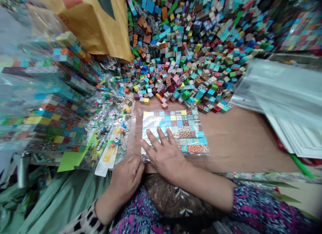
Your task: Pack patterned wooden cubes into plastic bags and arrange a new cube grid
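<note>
A flat block of small patterned cubes in a clear plastic bag (190,128) lies on the brown board. Across its left part rests my right hand (167,153), palm down with the fingers spread. My left hand (128,173) is closed at the bag's lower left corner, by the board's front edge. Some crinkled plastic shows beside its fingertips, and the fingers look pinched on that corner of the bag. The thumb side of the left hand nearly meets the right hand.
A large heap of loose patterned cubes (176,66) covers the back. Stacked bagged cube blocks (67,116) stand at left, beside small packets of plastic figures (110,110). A yellow bag (100,26) hangs over the back left. Clear plastic bags (284,83) lie at right, near green-handled scissors (302,165).
</note>
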Demonstrator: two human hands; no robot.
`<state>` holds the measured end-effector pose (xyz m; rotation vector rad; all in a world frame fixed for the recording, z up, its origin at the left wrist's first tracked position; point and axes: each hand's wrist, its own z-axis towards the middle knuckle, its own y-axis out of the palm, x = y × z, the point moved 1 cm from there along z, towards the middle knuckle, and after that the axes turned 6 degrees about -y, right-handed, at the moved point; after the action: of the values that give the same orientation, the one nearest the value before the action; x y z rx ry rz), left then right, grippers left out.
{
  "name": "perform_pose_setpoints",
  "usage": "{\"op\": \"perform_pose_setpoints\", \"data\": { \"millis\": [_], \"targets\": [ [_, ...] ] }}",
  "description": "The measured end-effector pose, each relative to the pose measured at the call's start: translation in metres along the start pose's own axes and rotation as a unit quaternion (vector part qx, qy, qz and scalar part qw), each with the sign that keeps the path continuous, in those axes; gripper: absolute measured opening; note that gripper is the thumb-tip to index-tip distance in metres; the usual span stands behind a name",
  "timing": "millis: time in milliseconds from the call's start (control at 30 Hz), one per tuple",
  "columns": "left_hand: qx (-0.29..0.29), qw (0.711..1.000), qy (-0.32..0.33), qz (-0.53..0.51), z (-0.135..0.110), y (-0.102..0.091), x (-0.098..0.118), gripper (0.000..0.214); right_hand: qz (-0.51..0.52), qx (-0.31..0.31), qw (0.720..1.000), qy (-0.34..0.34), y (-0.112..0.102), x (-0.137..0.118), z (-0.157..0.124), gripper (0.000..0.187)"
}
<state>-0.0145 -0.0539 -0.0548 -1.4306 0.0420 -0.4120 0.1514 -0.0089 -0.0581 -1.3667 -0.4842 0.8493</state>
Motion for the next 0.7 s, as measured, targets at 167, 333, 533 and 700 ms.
{"op": "perform_pose_setpoints", "data": {
  "millis": [167, 333, 533, 700],
  "targets": [
    [0.039, 0.998, 0.041, 0.011, -0.0020, -0.0018, 0.0012, 0.037, 0.014, 0.004, 1.000, 0.012, 0.0015, 0.0000, -0.0005, 0.044],
    [0.060, 0.996, 0.058, 0.016, -0.0054, -0.0035, 0.0062, 0.039, 0.001, 0.017, 1.000, 0.013, 0.0023, 0.0007, -0.0001, 0.043],
    [0.060, 0.995, 0.078, 0.015, -0.0084, -0.0043, 0.0080, 0.040, 0.008, 0.006, 1.000, 0.015, 0.0005, 0.0003, 0.0005, 0.045],
    [0.047, 0.997, 0.062, -0.007, -0.0067, -0.0052, 0.0096, 0.039, 0.011, 0.015, 1.000, 0.020, 0.0003, 0.0027, 0.0009, 0.044]
  ]
}}
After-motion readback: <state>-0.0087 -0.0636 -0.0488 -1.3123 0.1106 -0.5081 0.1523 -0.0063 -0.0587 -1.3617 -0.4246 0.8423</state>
